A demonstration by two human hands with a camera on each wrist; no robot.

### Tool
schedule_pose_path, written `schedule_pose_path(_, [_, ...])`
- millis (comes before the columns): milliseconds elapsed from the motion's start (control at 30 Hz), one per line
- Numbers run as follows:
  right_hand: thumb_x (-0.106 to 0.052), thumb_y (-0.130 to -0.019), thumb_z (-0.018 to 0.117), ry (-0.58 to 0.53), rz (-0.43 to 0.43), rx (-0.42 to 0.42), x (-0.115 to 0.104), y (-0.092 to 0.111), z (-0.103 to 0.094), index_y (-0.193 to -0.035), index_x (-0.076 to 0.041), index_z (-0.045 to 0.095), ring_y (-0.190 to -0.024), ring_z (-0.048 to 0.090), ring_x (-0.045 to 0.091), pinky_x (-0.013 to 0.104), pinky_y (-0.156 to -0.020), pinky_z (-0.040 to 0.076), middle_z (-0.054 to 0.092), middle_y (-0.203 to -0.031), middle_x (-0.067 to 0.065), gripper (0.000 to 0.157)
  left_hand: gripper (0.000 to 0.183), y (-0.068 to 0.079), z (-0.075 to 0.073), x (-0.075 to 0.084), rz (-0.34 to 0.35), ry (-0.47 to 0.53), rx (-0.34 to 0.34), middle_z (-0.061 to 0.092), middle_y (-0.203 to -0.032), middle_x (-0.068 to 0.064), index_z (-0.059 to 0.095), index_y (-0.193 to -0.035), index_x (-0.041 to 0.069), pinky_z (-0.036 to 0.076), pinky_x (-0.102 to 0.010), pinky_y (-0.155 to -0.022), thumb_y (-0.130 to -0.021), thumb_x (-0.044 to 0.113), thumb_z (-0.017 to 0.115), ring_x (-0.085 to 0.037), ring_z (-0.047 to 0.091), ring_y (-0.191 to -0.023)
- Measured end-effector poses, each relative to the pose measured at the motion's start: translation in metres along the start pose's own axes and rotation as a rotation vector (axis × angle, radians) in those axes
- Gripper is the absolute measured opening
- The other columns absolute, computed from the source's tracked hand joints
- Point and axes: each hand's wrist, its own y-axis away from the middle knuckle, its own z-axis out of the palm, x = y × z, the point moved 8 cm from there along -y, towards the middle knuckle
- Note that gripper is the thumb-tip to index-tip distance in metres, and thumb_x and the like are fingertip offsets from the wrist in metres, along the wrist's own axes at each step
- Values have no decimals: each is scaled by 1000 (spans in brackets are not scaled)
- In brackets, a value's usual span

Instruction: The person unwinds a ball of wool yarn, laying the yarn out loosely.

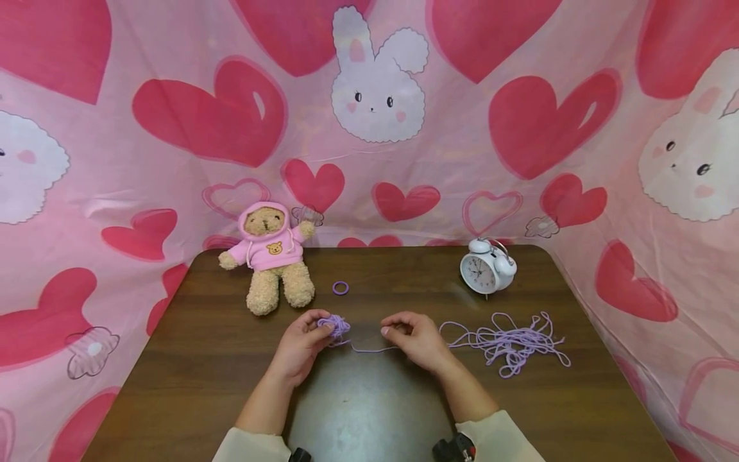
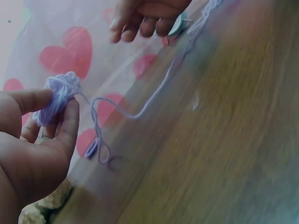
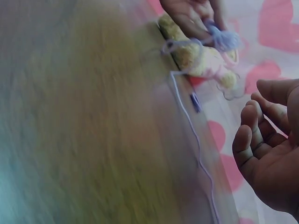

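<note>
My left hand [image 1: 296, 350] pinches a small wound ball of lilac yarn [image 1: 335, 326] between thumb and fingers. In the left wrist view a twisted loop of yarn [image 2: 97, 133] dangles under the ball [image 2: 57, 98]. One strand [image 1: 372, 351] runs rightward from it to a loose, tangled heap of the same yarn [image 1: 519, 344] on the table. My right hand [image 1: 418, 339] hovers between ball and heap, its fingers loosely bent and holding nothing. The right wrist view has the strand [image 3: 198, 144] passing apart from that hand [image 3: 271, 158].
Behind the left hand lies a teddy bear in a pink hoodie [image 1: 274, 253]. Beside it is a purple ring [image 1: 340, 289]. A white twin-bell alarm clock [image 1: 487, 267] stands at the back right of the brown wooden table [image 1: 231, 359]. Pink heart-and-rabbit cloth [image 1: 381, 173] surrounds the table.
</note>
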Motion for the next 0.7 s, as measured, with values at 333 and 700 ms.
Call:
schedule_pose_path(333, [-22, -90, 81, 23, -69, -62, -7, -1, 28, -103, -11, 79, -67, 61, 8, 23, -58, 50, 69, -82, -4, 17, 18, 0, 20, -6, 4, 17, -33, 67, -104, -9, 58, -109, 4, 57, -30, -85, -96, -7, 63, -18, 65, -98])
schedule_pose_path(700, [-26, -87, 84, 63, -87, -92, -11, -2, 48, -98, -11, 78, -64, 62, 6, 25, -53, 53, 68, -84, -6, 19, 18, 0, 29, -9, -21, 51, -50, 67, -102, -8, 58, -110, 4, 56, -29, -84, -97, -6, 63, -17, 65, -97])
